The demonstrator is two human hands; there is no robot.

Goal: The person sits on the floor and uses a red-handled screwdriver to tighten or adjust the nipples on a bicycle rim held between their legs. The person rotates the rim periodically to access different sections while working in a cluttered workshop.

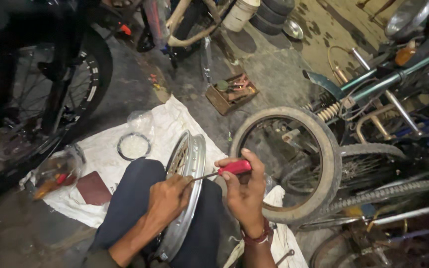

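Your left hand (169,197) clamps the stiff, slippery chrome bicycle wheel rim (190,164) upright between your knees, while at three o'clock your right hand (244,191) pinches the red-handled screwdriver (234,167).

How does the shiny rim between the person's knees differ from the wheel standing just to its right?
The rim is bare, bright metal with no tyre; the wheel wears a worn, dusty tyre. The rim is gripped by the left hand and worked with a red-handled screwdriver; the wheel stands untouched. Both are round and stand upright.
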